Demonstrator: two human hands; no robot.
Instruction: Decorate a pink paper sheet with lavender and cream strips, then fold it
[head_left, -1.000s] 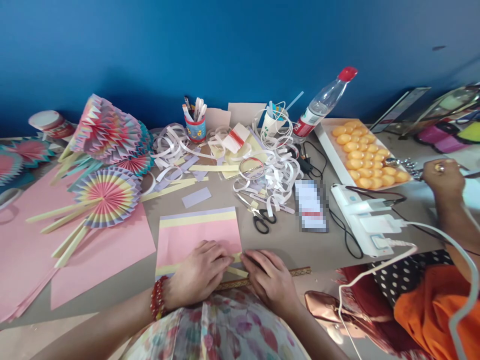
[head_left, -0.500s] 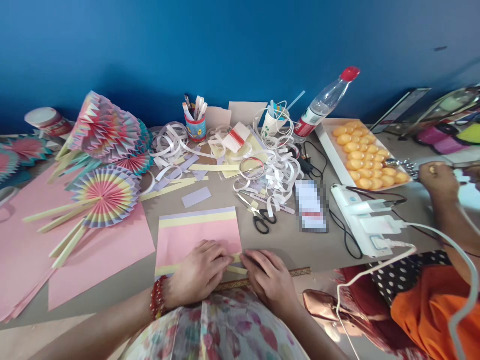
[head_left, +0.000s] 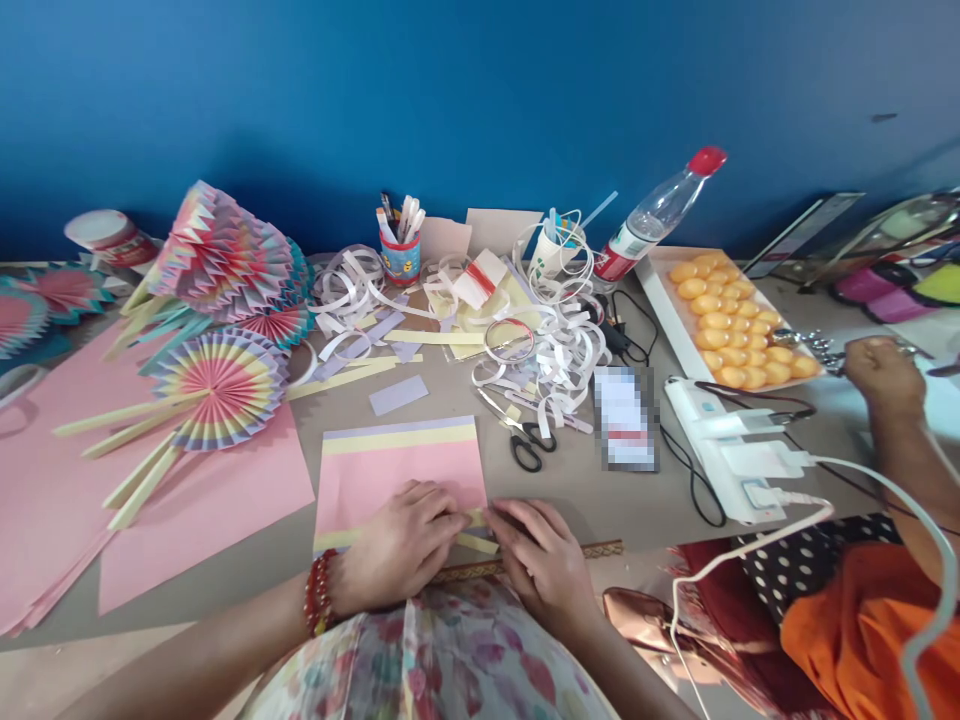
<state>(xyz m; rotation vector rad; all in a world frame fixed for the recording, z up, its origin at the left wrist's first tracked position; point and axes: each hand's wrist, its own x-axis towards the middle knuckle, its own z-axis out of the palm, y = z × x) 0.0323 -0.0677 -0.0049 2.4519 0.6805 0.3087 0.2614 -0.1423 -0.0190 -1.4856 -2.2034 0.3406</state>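
Note:
A pink paper sheet [head_left: 405,475] lies at the table's front edge, with lilac and yellow bands along its far and near sides. My left hand [head_left: 401,540] is over its near edge, fingers curled and pressed together on the paper. At the lower right corner, my right hand [head_left: 544,550] has its fingertips closed on the same edge. A yellow strip [head_left: 478,543] shows between the two hands. The fingertips' undersides are hidden. Black-handled scissors [head_left: 530,447] lie beyond my right hand.
Pleated paper fans [head_left: 219,390] and large pink sheets [head_left: 225,520] cover the left. Curled white strips [head_left: 562,360], a phone [head_left: 626,420], a bottle [head_left: 645,220] and a power strip [head_left: 720,455] stand beyond. At right, another person's hand [head_left: 885,375] is near a tray of yellow pieces [head_left: 675,330].
The view has shifted slightly, so the tabletop things sit a little farther right. My hands keep nearly the same place on the sheet's near edge.

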